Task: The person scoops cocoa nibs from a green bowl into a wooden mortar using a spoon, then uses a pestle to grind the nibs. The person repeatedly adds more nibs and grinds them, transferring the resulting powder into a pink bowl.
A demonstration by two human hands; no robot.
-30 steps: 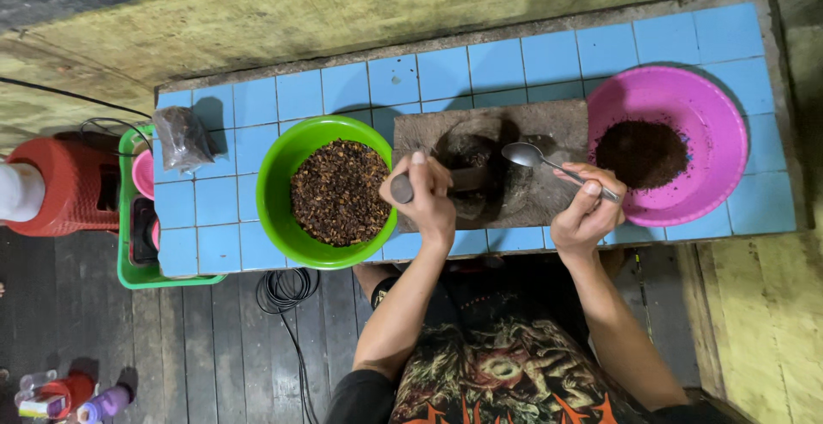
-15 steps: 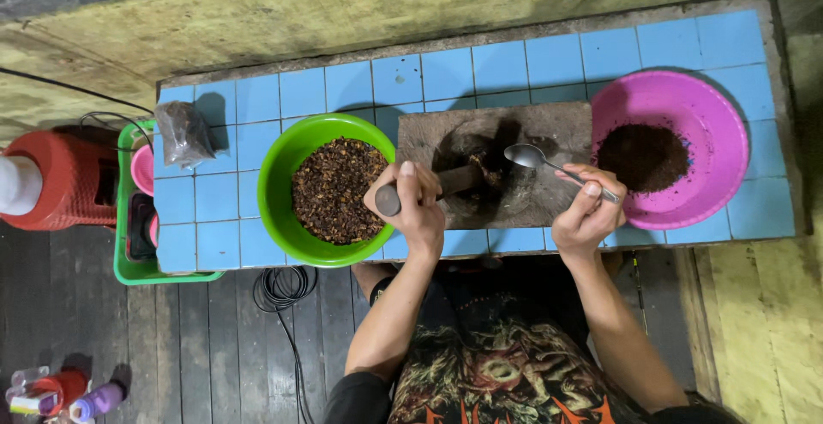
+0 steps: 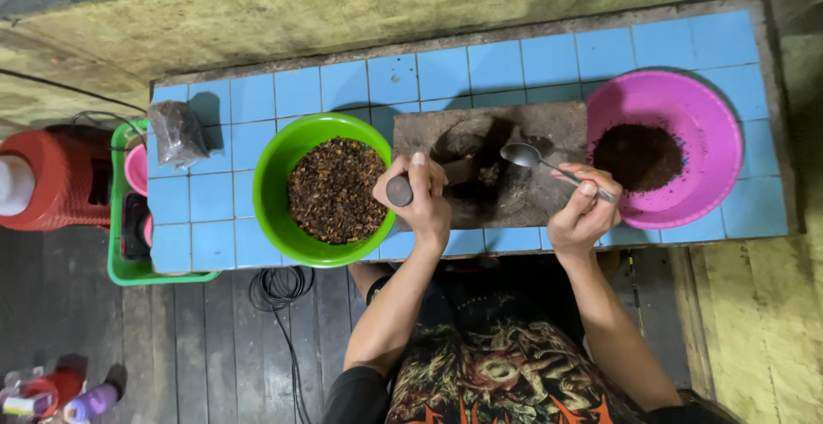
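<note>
My left hand [image 3: 422, 197] grips a stone pestle [image 3: 401, 189] whose far end lies in the hollow of a flat grinding stone [image 3: 549, 132] on the blue tiled counter [image 3: 343, 90]. My right hand [image 3: 581, 214] holds a metal spoon [image 3: 530, 156] with its bowl over the stone. Dark ground stuff sits in the stone's hollow. A green bowl [image 3: 276, 167] of coarse dark brown bits stands left of the stone. A pink bowl [image 3: 711, 132] with fine dark powder stands to the right.
A small plastic bag of dark stuff [image 3: 176, 132] lies at the counter's left end. Beside the counter stand a green crate [image 3: 120, 261] and a red container [image 3: 51, 175]. A black cable [image 3: 279, 291] coils on the plank floor. A yellowed wall runs behind.
My left hand has slid the pestle a little leftward on the stone. The spoon in my right hand stays over the stone's hollow.
</note>
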